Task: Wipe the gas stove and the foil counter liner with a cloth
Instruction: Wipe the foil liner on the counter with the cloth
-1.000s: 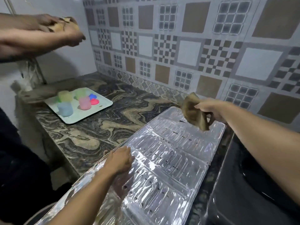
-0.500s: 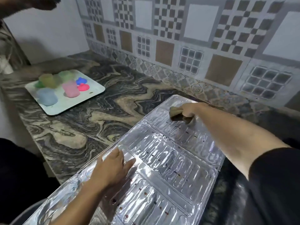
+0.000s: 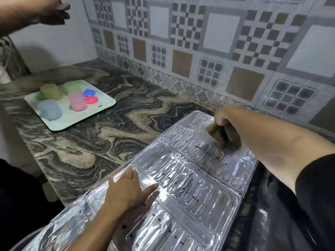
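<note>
The ribbed silver foil counter liner (image 3: 190, 180) lies across the marbled counter, speckled with small dark and reddish crumbs. My right hand (image 3: 226, 118) grips a bunched brown cloth (image 3: 222, 135) and presses it onto the liner's far panel. My left hand (image 3: 126, 191) lies flat on the liner's near left part, fingers spread, holding nothing. A dark glossy surface (image 3: 275, 223) at the lower right edge could be the gas stove; I cannot tell.
A white tray (image 3: 103, 105) with pastel cups and coloured lids sits at the far left of the marbled counter (image 3: 112, 134). Another person's hand (image 3: 52, 11) reaches in at the top left. A patterned tiled wall (image 3: 199, 42) backs the counter.
My right hand came down with the cloth from the air onto the liner's far panel and slid it a little rightward. My left hand stayed flat on the liner.
</note>
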Tool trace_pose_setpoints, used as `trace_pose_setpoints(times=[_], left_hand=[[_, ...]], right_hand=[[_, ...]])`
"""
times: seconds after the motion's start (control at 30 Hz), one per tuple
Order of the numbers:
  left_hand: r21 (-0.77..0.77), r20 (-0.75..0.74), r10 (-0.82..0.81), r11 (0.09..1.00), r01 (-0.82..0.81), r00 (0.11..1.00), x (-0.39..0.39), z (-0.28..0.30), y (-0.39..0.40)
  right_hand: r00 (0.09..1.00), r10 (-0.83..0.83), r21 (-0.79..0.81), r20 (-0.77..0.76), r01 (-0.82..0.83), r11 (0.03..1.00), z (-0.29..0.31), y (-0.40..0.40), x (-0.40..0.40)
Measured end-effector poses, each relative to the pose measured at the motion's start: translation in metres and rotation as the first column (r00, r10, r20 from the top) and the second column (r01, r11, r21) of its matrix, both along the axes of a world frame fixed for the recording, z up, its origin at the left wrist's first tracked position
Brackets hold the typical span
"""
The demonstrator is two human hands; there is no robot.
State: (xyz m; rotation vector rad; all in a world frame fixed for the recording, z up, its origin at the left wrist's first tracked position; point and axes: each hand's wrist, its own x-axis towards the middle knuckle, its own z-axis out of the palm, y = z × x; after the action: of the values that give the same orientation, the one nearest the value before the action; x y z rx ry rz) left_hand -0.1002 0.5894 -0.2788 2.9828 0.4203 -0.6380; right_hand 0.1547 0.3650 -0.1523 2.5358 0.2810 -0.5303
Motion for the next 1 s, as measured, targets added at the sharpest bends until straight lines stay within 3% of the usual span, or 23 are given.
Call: trace_pose_setpoints(times=[0.1, 0.23, 0.33, 0.63, 0.73, 0.87, 1.0], left_hand=[[0.018, -0.029, 0.001, 1.0, 0.0, 1.0, 0.002, 0.002, -0.003], [0.044, -0.016, 0.009, 0.999, -0.008, 1.0, 0.002, 0.001, -0.005], [0.055, -0.02, 0.029, 0.998, -0.028, 0.999, 0.001, 0.003, -0.007], [0.034, -0.097, 0.054, 0.998, -0.051, 0.994, 0.001, 0.008, -0.014], [0.041, -0.115, 0.05, 0.998, -0.045, 0.992, 0.002, 0.01, -0.016], [0.045, -0.122, 0.09, 0.995, -0.085, 0.988, 0.005, 0.009, -0.021], [0.051, -0.116, 0.115, 0.993, -0.11, 0.987, 0.007, 0.003, -0.024]], right_hand=[[0.994, 0.076, 0.215, 0.078, -0.092, 0.972, -0.018, 0.027, 0.011], [0.985, 0.169, 0.219, -0.039, -0.156, 0.963, -0.052, 0.039, 0.008], [0.961, 0.228, 0.038, -0.154, -0.225, 0.974, -0.061, 0.018, 0.022], [0.979, -0.02, -0.363, -0.204, -0.057, 0.93, -0.022, -0.004, -0.014], [0.993, -0.042, -0.267, -0.11, 0.012, 0.964, -0.013, -0.008, -0.014], [0.992, 0.124, 0.008, 0.031, -0.125, 0.992, -0.004, 0.007, -0.004], [0.95, 0.312, 0.073, 0.009, -0.311, 0.948, -0.032, 0.028, -0.012]])
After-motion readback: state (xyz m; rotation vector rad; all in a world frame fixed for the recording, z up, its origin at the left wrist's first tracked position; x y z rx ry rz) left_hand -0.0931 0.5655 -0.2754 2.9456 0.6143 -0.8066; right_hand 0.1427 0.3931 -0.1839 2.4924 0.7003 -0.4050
